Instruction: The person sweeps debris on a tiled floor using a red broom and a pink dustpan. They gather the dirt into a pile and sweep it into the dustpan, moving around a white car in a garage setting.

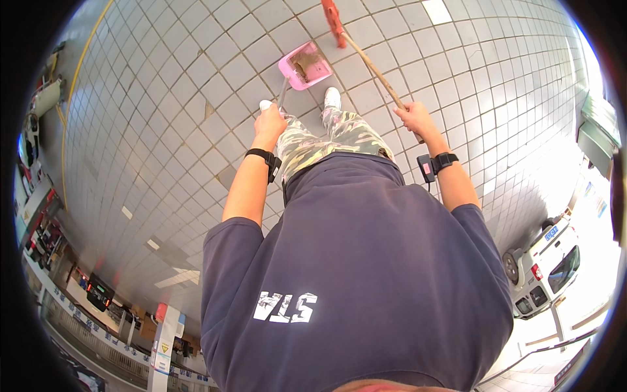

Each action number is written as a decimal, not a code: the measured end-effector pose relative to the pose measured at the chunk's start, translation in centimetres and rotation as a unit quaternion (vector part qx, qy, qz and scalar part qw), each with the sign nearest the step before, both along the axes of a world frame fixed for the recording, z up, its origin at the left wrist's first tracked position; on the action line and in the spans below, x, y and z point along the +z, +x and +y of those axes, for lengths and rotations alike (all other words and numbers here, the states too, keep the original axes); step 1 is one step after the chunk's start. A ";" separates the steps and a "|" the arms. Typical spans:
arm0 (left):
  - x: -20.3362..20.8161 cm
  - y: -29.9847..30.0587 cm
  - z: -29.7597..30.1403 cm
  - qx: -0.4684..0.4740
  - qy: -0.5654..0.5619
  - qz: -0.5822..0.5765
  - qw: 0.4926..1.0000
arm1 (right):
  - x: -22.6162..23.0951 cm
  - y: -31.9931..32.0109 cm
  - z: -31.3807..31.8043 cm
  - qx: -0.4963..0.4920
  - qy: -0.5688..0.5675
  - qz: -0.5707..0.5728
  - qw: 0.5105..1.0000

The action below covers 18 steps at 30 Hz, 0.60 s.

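Note:
My left hand [269, 124] is closed round the grey handle of a pink dustpan [287, 64], which rests on the tiled floor ahead of my feet. Brownish debris [304, 64] lies inside the pan. In my right hand [416, 120] is the long wooden handle of a broom [373, 68], its fingers wrapped round the stick near the upper end. The broom's red head [334, 23] is at the far end, to the right of the dustpan and apart from it. Both wrists wear black straps with small devices.
Grey tiles [170, 117] cover the floor around me, with a yellow line [82, 60] at the far left. Shelving and equipment [39, 222] stand along the left side. A white vehicle [545, 271] is at the lower right, and a greenish box-like object [599, 121] at the right edge.

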<state>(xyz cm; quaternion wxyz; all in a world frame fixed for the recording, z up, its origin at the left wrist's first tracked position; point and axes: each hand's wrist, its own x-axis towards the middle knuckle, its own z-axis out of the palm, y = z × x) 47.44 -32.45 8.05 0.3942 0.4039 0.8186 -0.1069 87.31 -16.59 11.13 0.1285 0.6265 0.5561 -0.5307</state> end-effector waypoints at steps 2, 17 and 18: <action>0.1 0.0 -0.4 0.001 0.008 -0.004 1.000 | -1.1 0.4 -0.4 0.088 0.137 -0.031 0.986; 0.0 -0.3 -0.7 0.003 0.013 0.011 1.000 | -4.2 -0.4 1.5 -0.041 -0.155 0.119 0.980; -0.1 -0.3 -1.2 -0.001 0.010 0.014 1.000 | -2.5 -0.3 0.9 0.009 -0.117 0.102 0.988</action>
